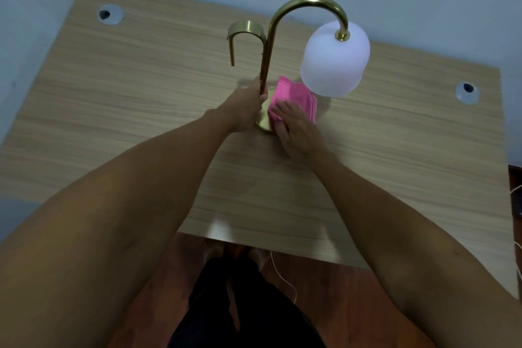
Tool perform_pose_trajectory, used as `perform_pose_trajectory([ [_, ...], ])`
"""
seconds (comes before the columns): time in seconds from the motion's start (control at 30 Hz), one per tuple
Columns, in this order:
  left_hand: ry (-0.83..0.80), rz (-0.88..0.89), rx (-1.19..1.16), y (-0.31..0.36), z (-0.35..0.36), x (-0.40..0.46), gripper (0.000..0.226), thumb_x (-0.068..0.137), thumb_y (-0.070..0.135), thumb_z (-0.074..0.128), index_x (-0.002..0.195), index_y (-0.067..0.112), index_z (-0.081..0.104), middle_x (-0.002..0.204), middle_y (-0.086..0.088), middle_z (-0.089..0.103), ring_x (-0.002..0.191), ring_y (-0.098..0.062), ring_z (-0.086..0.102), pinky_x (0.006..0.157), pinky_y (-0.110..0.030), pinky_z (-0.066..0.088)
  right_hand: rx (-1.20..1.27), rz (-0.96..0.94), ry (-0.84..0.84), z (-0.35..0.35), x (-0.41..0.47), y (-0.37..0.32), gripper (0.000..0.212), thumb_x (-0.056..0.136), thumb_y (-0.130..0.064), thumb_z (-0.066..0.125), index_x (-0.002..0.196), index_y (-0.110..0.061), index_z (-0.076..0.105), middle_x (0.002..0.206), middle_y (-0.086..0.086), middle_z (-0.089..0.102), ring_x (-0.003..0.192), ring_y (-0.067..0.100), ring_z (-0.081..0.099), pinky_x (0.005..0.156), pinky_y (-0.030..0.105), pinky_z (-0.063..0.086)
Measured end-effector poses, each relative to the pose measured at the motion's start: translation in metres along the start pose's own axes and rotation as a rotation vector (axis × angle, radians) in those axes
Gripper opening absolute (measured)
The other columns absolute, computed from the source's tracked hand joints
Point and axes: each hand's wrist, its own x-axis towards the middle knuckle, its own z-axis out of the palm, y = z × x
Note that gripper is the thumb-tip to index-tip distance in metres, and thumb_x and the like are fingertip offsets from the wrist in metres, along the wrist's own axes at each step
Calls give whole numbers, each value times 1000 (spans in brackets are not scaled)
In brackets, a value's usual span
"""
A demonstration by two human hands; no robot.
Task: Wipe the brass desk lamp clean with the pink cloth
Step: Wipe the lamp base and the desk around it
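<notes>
The brass desk lamp (pixel 285 13) stands mid-desk, its curved stem arching right to a white frosted shade (pixel 334 61); a second brass hook curls to the left. My left hand (pixel 248 106) is wrapped around the lower stem, just above the round brass base (pixel 264 124). The folded pink cloth (pixel 293 96) lies on the base, under the shade. My right hand (pixel 296 128) presses flat on the cloth's near edge, fingers spread over it. Most of the base is hidden by my hands and the cloth.
The light wooden desk (pixel 141 110) has two round cable grommets, one at the far left (pixel 110 14) and one at the right (pixel 466 92). A pale wall lies behind. Below the near desk edge are my dark trousers, a wooden floor and a thin white cable (pixel 282 277).
</notes>
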Motion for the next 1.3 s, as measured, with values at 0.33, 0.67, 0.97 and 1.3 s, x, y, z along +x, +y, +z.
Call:
perform_pose_trajectory([
  [0.33,-15,-14,-13,0,-1,0,8,106,20,40,112,21,46,101,-9,63,91,-22,61,62,-19,42,-9,39,-8,-14,-7,22,52,111,-32,33,159,-14,43,170,8,33,161,25,22,127,39,14],
  [0.67,-16,-3,29,2,-2,-2,17,107,19,39,120,15,48,105,-11,64,92,-23,61,59,-17,38,5,-133,-9,3,-38,14,50,111,-27,38,158,-12,43,168,8,34,160,19,19,132,44,13],
  [0.97,2,38,60,7,-4,-7,32,107,19,40,136,7,46,103,-4,58,92,-15,55,77,-27,40,-82,-83,-42,12,12,-5,55,114,-36,24,164,-17,30,172,9,26,163,23,13,130,36,-5],
  [1.3,-20,31,61,3,-6,-2,25,106,17,41,127,8,51,104,-12,63,93,-25,61,77,-36,48,-64,-2,-19,-1,44,6,54,113,-31,27,163,-12,33,172,11,29,162,30,16,128,37,-1],
])
